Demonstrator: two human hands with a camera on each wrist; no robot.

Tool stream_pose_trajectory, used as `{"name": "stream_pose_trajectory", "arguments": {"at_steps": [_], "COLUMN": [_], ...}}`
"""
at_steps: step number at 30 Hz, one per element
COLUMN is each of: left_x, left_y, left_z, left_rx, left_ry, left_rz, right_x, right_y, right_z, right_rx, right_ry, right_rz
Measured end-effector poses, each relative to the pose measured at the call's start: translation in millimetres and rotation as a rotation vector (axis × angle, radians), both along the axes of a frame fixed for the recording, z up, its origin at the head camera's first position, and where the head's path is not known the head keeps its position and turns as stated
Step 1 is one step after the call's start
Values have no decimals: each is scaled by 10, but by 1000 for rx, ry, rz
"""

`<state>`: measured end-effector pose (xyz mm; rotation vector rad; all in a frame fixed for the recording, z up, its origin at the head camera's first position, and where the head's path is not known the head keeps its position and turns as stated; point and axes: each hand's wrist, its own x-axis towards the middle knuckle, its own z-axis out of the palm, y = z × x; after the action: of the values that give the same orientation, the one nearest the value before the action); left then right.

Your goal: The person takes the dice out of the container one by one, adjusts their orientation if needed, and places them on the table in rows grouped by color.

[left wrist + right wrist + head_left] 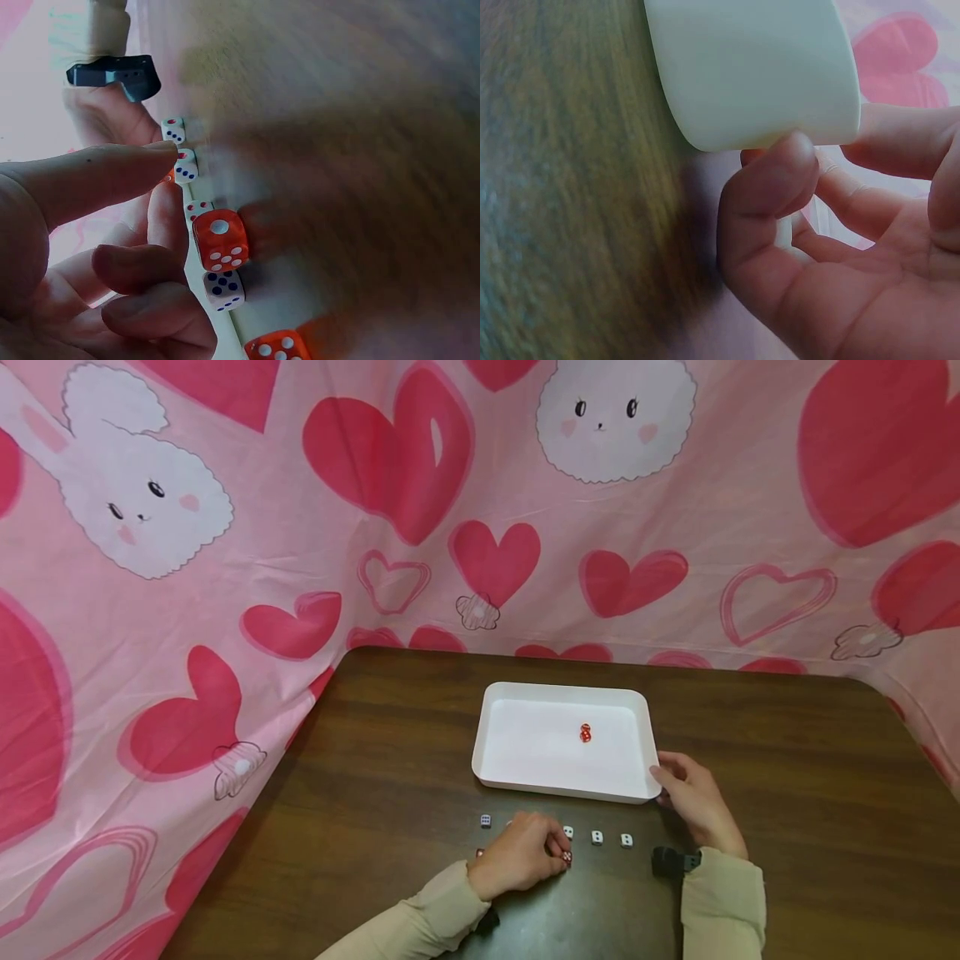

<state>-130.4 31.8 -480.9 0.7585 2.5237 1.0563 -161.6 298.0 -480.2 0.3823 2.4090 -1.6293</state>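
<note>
Table: I sit at a dark brown wooden table (787, 760) with round corners.
Room: a pink cloth (225, 568) with red hearts and white bunny faces hangs behind the table and down its left side.
Tray: a white tray (525, 768) sits in the middle of the table, and two red dice (586, 732) lie inside it, one on top of the other.
My right hand: my right hand (693, 802) is at the tray's near right corner. My thumb (769, 180) touches the rim (765, 139) there, and my other fingers curl round the corner, so I hold the tray.
My left hand: my left hand (517, 856) rests on the table in front of the tray. My fingers are bent, and my fingertips are on a red die (220, 240). I cannot tell if I am holding it or just touching it.
Dice row: small white dice (596, 837) lie in a row on the table near the tray. One more white die (485, 820) lies left of my hand.
Another red die: it (277, 347) lies on the table close to my left hand.
</note>
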Motion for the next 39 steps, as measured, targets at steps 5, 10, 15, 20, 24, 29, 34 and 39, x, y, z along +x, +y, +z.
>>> {"name": "stream_pose_trajectory", "arguments": {"at_steps": [5,10,15,20,24,29,34,39], "left_x": [7,15,18,21,22,15,13,19], "left_y": [7,9,8,6,8,9,12,17], "left_z": [-17,-4,0,13,15,-4,-26,-32], "left_rx": [-20,-56,-97,-126,-144,-165,-179,-186], "left_ry": [32,43,43,55,67,68,76,92], "left_rz": [-20,-16,4,6,0,-4,-5,-11], "right_x": [7,2,0,2,2,0,-6,-10], "right_y": [4,3,4,5,2,-1,2,-1], "right_z": [-3,-13,-20,-17,-16,-22,-28,-30], "right_rx": [-3,-5,-5,-6,-5,-3,-1,-1], "right_ry": [-8,-1,1,-4,-3,0,-1,0], "right_rz": [2,-2,-3,-2,-1,-1,3,1]}}
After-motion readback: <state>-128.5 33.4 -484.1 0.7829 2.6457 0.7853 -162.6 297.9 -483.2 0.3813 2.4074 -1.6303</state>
